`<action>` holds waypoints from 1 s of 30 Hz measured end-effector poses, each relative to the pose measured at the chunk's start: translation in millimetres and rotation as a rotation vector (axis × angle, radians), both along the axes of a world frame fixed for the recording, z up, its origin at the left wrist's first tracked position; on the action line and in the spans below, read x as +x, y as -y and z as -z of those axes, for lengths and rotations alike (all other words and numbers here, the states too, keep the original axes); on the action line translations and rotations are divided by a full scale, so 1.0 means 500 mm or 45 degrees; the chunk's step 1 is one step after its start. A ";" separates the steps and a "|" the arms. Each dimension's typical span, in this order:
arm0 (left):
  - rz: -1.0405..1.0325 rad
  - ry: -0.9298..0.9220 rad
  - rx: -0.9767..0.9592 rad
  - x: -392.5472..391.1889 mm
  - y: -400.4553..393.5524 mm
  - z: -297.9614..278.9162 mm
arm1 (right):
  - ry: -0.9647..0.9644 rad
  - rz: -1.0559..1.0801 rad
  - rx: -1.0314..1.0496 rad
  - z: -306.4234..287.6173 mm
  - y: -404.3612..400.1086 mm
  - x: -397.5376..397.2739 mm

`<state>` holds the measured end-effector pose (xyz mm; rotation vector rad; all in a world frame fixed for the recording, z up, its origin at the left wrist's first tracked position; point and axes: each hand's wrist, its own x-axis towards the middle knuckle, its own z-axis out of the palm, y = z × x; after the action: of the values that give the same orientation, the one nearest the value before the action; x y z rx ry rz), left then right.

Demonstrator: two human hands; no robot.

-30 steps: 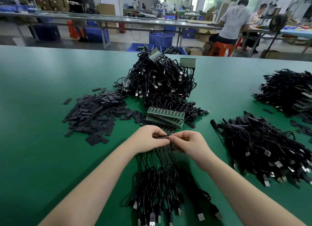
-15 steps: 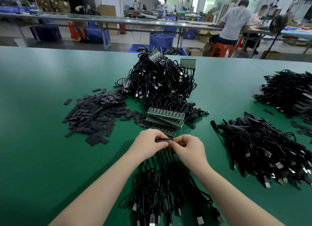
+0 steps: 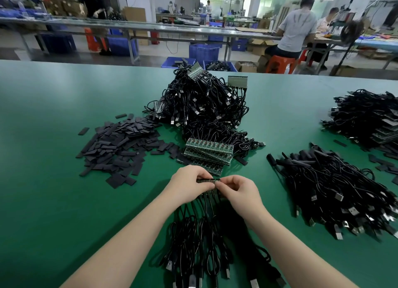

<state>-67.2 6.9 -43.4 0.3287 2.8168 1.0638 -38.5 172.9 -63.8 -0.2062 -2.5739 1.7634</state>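
Both hands meet over the green table (image 3: 53, 201), centre of view. Left hand (image 3: 190, 185) pinches the left end of a narrow board strip (image 3: 207, 180), fingers curled round it. Right hand (image 3: 240, 193) pinches the right end between thumb and forefinger. Strip is level, seen edge-on. Black cables (image 3: 200, 234) trail from the strip toward 6 o'clock, plugs lying on the table. Stack of green boards (image 3: 209, 156) sits just beyond the hands at 12 o'clock. Flat black sleeves (image 3: 120, 148) heaped at 10 o'clock. Loose cable pile (image 3: 336, 191) at 3 o'clock, well apart.
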 end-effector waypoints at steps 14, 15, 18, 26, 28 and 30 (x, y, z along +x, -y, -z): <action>0.116 -0.011 0.120 -0.004 0.010 -0.003 | 0.081 -0.078 -0.208 0.002 -0.020 -0.002; 0.085 -0.030 0.124 -0.003 0.010 0.000 | 0.092 -0.047 -0.268 0.004 -0.023 -0.002; -0.006 -0.045 0.160 -0.004 0.021 0.009 | 0.141 0.048 -0.616 0.009 -0.041 -0.003; -0.001 -0.166 0.225 0.016 0.004 -0.007 | -0.052 -0.052 -0.480 -0.011 -0.037 -0.008; -0.052 -0.095 0.402 0.014 -0.007 -0.013 | -0.123 -0.058 -0.401 -0.022 -0.033 -0.012; -0.093 0.005 0.572 0.013 -0.016 -0.019 | -0.156 -0.038 -0.375 -0.032 -0.032 -0.014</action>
<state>-60.9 14.6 -34.1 0.2599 2.5761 1.7085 -45.5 188.7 -47.9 -0.0601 -2.2389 2.0892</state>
